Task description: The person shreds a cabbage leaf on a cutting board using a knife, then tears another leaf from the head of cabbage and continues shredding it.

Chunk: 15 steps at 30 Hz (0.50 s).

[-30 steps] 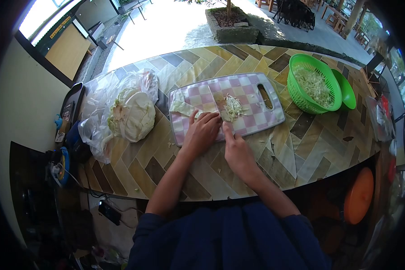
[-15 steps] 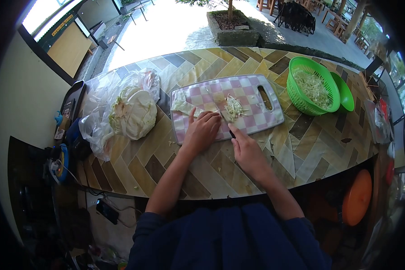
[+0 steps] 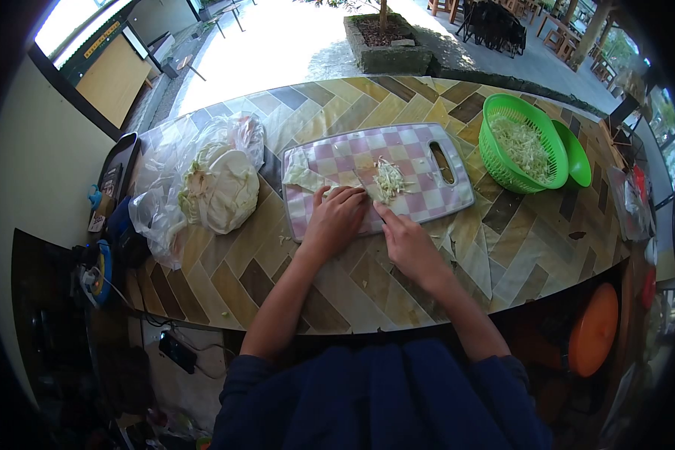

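Note:
My left hand [image 3: 336,223] rests on the cutting board [image 3: 421,204], its bent fingers pressing down a flat piece of cabbage [image 3: 300,174] that sticks out to the left. In my right hand [image 3: 410,249] is a knife [image 3: 361,181], its blade close against the left fingertips at the cabbage's cut end. Much of the blade and handle is hidden by the hands. Thin cabbage shreds [image 3: 390,180] lie in a small heap just right of the blade. The board has a pink and white check and a handle slot at its right end.
To the left, a partly peeled cabbage [image 3: 231,187] sits on a clear plastic bag [image 3: 156,217]. A green basket [image 3: 508,172] of shredded cabbage stands to the right, against a green bowl [image 3: 577,159]. A dark tray [image 3: 120,161] lies at the table's left edge.
My right hand and the knife have shifted slightly up and left, and the blade now leans further left. My left hand stays on the cabbage, almost unmoved.

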Available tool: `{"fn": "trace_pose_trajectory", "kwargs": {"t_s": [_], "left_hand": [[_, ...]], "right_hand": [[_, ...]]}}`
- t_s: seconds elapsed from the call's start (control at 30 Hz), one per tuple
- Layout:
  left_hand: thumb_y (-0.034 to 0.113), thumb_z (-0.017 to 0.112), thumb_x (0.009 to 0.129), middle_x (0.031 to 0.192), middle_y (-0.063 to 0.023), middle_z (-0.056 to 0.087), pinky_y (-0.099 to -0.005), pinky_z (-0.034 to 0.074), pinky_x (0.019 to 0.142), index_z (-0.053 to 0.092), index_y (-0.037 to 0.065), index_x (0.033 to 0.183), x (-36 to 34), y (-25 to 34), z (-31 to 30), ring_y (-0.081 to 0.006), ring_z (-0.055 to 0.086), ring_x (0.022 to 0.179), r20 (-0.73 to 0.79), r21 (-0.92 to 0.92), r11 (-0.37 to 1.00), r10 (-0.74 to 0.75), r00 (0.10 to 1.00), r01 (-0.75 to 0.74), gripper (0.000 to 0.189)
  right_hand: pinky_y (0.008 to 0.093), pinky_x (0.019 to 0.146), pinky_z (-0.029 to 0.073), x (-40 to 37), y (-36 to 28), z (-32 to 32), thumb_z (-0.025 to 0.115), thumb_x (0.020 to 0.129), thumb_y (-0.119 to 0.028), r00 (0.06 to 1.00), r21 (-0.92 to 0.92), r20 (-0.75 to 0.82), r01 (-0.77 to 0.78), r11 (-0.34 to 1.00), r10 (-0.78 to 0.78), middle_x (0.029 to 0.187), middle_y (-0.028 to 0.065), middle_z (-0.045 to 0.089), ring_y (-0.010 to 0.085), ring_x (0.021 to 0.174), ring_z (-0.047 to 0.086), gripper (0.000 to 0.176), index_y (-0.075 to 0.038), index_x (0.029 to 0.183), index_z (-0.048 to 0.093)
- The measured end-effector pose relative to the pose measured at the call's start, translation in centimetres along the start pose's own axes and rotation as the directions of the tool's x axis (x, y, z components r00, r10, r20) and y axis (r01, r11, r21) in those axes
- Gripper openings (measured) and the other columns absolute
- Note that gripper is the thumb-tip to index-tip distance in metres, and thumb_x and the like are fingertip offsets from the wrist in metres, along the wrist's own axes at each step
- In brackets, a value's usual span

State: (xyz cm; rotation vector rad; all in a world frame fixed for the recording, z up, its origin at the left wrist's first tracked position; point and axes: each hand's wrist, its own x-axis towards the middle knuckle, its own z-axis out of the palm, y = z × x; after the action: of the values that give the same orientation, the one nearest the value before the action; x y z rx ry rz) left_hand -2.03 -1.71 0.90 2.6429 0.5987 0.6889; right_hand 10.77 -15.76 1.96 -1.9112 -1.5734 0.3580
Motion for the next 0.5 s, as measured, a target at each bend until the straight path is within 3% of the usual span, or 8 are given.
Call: {"fn": "trace_pose_trajectory", "kwargs": {"t_s": [0.17,0.27,0.37,0.5], "left_hand": [[0.017,0.061,0.09,0.119,-0.0073,0.065,-0.0443,0.036,0.1,0.066,0.005,0.11,0.1,0.8,0.1,-0.0248,0.057,0.116,-0.035,-0.027,0.998,-0.056,0.998,0.056,0.024],[0.015,0.06,0.089,0.117,-0.0067,0.066,-0.0417,0.038,0.097,0.064,0.005,0.113,-0.1,0.6,0.9,-0.0212,0.058,0.114,-0.081,-0.009,0.999,-0.035,0.996,0.035,0.025],[0.016,0.06,0.09,0.118,-0.0092,0.066,-0.0416,0.039,0.098,0.066,0.006,0.11,0.0,0.4,1.1,-0.0258,0.059,0.114,-0.11,-0.044,0.998,-0.043,0.993,0.039,0.023],[0.016,0.059,0.09,0.117,-0.0081,0.067,-0.0423,0.037,0.099,0.066,0.007,0.11,-0.1,0.3,0.7,-0.0241,0.06,0.112,-0.082,-0.019,1.0,-0.013,0.997,0.011,0.022]], "right_hand": [[0.0491,0.075,0.052,0.3,-0.3,0.2,0.048,0.096,-0.012,0.999,-0.01,-0.028,-0.042,0.999,0.041,0.091,0.0244,0.061,0.0432,0.085,0.063,0.042,-0.008,0.138,0.045],[0.0497,0.077,0.051,-0.9,-0.7,-0.2,0.048,0.096,-0.011,0.994,-0.047,-0.062,-0.098,0.994,0.096,0.094,0.025,0.062,0.044,0.087,0.063,0.041,-0.007,0.137,0.046],[0.0504,0.078,0.05,-0.9,-0.2,-0.5,0.048,0.096,-0.009,0.991,0.084,-0.13,-0.025,0.996,0.036,0.098,0.026,0.062,0.0451,0.088,0.062,0.042,-0.007,0.138,0.045],[0.0503,0.078,0.05,-0.9,-1.0,-0.8,0.048,0.096,-0.01,0.992,0.152,-0.122,-0.003,0.988,0.021,0.1,0.027,0.062,0.0453,0.089,0.062,0.044,-0.008,0.139,0.044]]}}
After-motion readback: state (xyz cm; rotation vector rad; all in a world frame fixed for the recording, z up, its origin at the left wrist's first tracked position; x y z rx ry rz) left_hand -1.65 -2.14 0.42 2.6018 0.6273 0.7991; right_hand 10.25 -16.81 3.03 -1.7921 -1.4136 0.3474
